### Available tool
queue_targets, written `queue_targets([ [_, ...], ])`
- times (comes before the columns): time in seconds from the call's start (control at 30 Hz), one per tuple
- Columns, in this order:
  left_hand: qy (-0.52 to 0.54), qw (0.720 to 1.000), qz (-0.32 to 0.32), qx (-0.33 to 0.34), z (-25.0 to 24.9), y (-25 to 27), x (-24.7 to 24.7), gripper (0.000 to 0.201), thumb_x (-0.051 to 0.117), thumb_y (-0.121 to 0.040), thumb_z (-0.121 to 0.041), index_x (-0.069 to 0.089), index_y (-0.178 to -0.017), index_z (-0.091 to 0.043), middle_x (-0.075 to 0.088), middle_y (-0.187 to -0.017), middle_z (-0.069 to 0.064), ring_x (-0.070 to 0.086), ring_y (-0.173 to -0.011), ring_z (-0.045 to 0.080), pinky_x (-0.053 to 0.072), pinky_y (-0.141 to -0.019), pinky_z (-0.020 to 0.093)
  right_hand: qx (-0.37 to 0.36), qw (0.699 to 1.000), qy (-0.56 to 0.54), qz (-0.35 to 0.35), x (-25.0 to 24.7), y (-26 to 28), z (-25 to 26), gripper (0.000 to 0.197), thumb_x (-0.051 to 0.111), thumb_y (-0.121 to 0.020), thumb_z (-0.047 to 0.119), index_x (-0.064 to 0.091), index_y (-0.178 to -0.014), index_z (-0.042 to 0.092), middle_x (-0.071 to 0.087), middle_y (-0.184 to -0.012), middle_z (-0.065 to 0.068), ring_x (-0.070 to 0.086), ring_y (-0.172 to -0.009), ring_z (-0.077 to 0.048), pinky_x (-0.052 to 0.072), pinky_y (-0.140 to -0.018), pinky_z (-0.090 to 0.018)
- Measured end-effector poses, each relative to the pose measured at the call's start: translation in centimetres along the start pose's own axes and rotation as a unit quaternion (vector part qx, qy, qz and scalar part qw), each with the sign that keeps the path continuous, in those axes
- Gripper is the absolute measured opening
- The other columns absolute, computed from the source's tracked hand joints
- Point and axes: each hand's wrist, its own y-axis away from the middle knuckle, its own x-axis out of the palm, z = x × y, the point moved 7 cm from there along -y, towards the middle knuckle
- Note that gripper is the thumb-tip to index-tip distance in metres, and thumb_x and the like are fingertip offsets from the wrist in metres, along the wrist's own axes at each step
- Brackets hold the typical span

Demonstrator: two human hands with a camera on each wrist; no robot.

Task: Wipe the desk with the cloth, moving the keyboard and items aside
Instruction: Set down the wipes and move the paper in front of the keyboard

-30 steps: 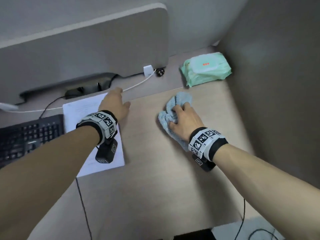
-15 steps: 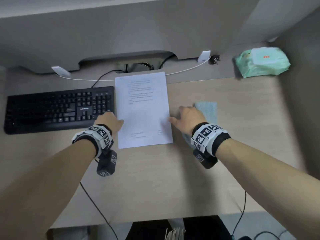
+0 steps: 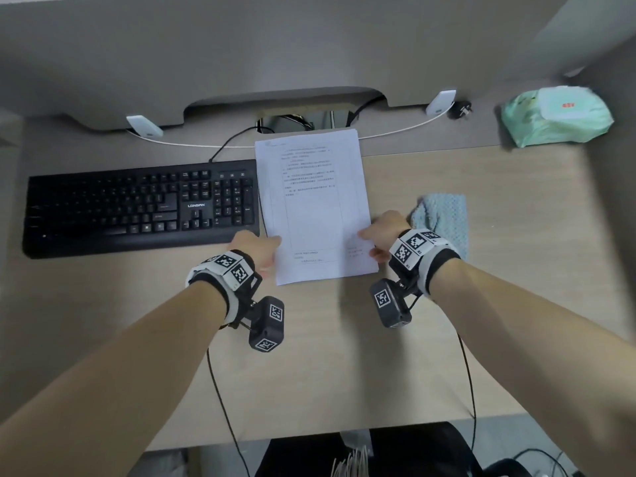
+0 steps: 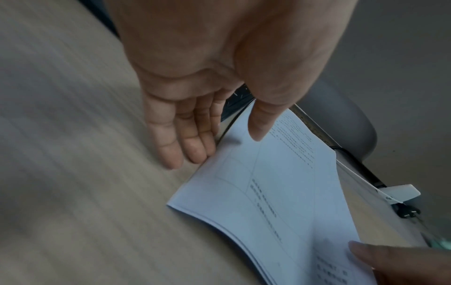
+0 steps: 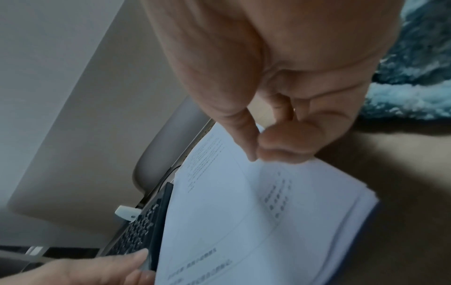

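A white printed paper stack (image 3: 313,208) lies mid-desk, its left edge against the black keyboard (image 3: 137,208). My left hand (image 3: 258,249) is at the stack's lower left edge; in the left wrist view its straight fingers (image 4: 192,152) touch that edge and the thumb hovers over the sheet (image 4: 280,192). My right hand (image 3: 375,239) pinches the lower right edge between thumb and curled forefinger (image 5: 256,156), and the sheets (image 5: 231,221) bow upward there. The blue cloth (image 3: 444,215) lies loose on the desk just right of my right hand, also in the right wrist view (image 5: 415,77).
A green wet-wipes pack (image 3: 557,115) sits at the back right corner. A white cable (image 3: 206,144) and a black plug (image 3: 461,110) run along the grey partition (image 3: 275,46). Bare wooden desk (image 3: 309,356) stretches toward the front edge; wrist-camera cords hang there.
My right hand let go of the cloth and moved left to pinch the paper's right edge. My left hand slid from the paper's far end to its near left edge.
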Motion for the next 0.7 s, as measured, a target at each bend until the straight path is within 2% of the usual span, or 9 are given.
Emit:
queue_targets([
  [0.03, 0.007, 1.0, 0.007, -0.002, -0.1, -0.1, 0.3, 0.039, 0.068, -0.082, -0.032, 0.062, -0.107, -0.002, 0.07, -0.104, 0.014, 0.07, -0.091, 0.03, 0.059, -0.082, 0.051, 0.011, 1.0, 0.007, 0.006, 0.2, -0.1, 0.0, 0.008, 0.064, -0.088, 0.01, 0.059, -0.089, 0.004, 0.063, -0.075, -0.014, 0.062, -0.053, -0.025, 0.056, -0.053, -0.034],
  [0.1, 0.016, 1.0, 0.017, 0.002, -0.4, -0.1, 0.9, 0.035, 0.068, -0.084, -0.03, 0.062, -0.106, -0.003, 0.069, -0.104, 0.012, 0.068, -0.095, 0.03, 0.058, -0.084, 0.05, 0.022, 1.0, 0.009, 0.018, 0.7, -0.1, -0.2, 0.005, 0.059, -0.089, 0.004, 0.057, -0.092, 0.002, 0.058, -0.068, -0.015, 0.057, -0.05, -0.025, 0.05, -0.052, -0.032],
  [0.2, 0.019, 0.999, 0.029, 0.017, -0.7, -0.1, 1.3, 0.031, 0.069, -0.085, -0.028, 0.062, -0.106, -0.006, 0.067, -0.105, 0.008, 0.068, -0.096, 0.028, 0.059, -0.084, 0.047, -0.012, 1.0, -0.016, 0.015, 1.1, 0.4, 0.0, 0.015, 0.05, -0.086, -0.006, 0.062, -0.094, -0.001, 0.056, -0.071, -0.016, 0.057, -0.051, -0.028, 0.055, -0.06, -0.04],
  [0.3, 0.003, 0.996, 0.037, 0.078, -1.6, -0.2, 0.8, 0.015, 0.069, -0.085, -0.02, 0.062, -0.087, -0.007, 0.071, -0.1, 0.012, 0.069, -0.089, 0.027, 0.059, -0.078, 0.042, -0.076, 0.997, -0.018, -0.001, 0.8, 1.5, 0.8, 0.019, 0.05, -0.084, -0.008, 0.064, -0.084, 0.004, 0.065, -0.08, -0.018, 0.068, -0.061, -0.034, 0.061, -0.065, -0.044],
  [0.37, -0.001, 0.993, 0.04, 0.111, -2.5, -0.3, 0.3, 0.009, 0.069, -0.084, -0.015, 0.062, -0.085, -0.009, 0.071, -0.104, 0.014, 0.069, -0.095, 0.029, 0.057, -0.085, 0.047, -0.118, 0.993, -0.002, -0.018, 0.1, 2.3, 1.4, 0.02, 0.05, -0.082, -0.008, 0.063, -0.081, 0.007, 0.068, -0.083, -0.018, 0.071, -0.068, -0.037, 0.061, -0.064, -0.049],
  [0.43, 0.024, 0.991, 0.041, 0.124, -3.6, -0.3, -0.3, 0.021, 0.073, -0.079, -0.013, 0.062, -0.096, -0.011, 0.07, -0.109, 0.013, 0.069, -0.098, 0.029, 0.056, -0.089, 0.049, -0.156, 0.987, 0.02, -0.037, -0.5, 3.3, 2.1, 0.021, 0.05, -0.079, -0.007, 0.066, -0.087, 0.006, 0.07, -0.083, -0.018, 0.072, -0.07, -0.035, 0.061, -0.064, -0.047],
  [0.5, 0.06, 0.988, 0.041, 0.134, -5.2, 0.1, -0.8, 0.035, 0.074, -0.077, -0.012, 0.059, -0.109, -0.011, 0.068, -0.114, 0.012, 0.068, -0.1, 0.027, 0.056, -0.089, 0.049, -0.186, 0.98, 0.049, -0.05, -1.3, 4.3, 2.6, 0.022, 0.053, -0.075, -0.005, 0.067, -0.084, 0.009, 0.071, -0.075, -0.012, 0.07, -0.07, -0.031, 0.061, -0.069, -0.042],
  [0.6, 0.117, 0.978, 0.029, 0.17, -8.8, 1.9, -2.2, 0.043, 0.075, -0.079, -0.015, 0.055, -0.117, -0.01, 0.068, -0.114, 0.009, 0.067, -0.102, 0.023, 0.055, -0.091, 0.043, -0.22, 0.972, 0.061, -0.056, -2.5, 5.3, 3.2, 0.025, 0.059, -0.075, -0.001, 0.063, -0.074, 0.024, 0.068, -0.072, -0.001, 0.066, -0.074, -0.028, 0.058, -0.075, -0.04],
  [0.7, 0.129, 0.959, 0.042, 0.247, -12.8, 4.1, -4.2, 0.06, 0.081, -0.068, -0.026, 0.055, -0.12, -0.012, 0.071, -0.113, 0.004, 0.069, -0.102, 0.019, 0.053, -0.094, 0.042, -0.242, 0.966, 0.057, -0.073, -3.6, 6.2, 3.7, 0.037, 0.059, -0.076, -0.001, 0.058, -0.068, 0.035, 0.065, -0.072, 0.005, 0.061, -0.075, -0.022, 0.055, -0.079, -0.04],
])
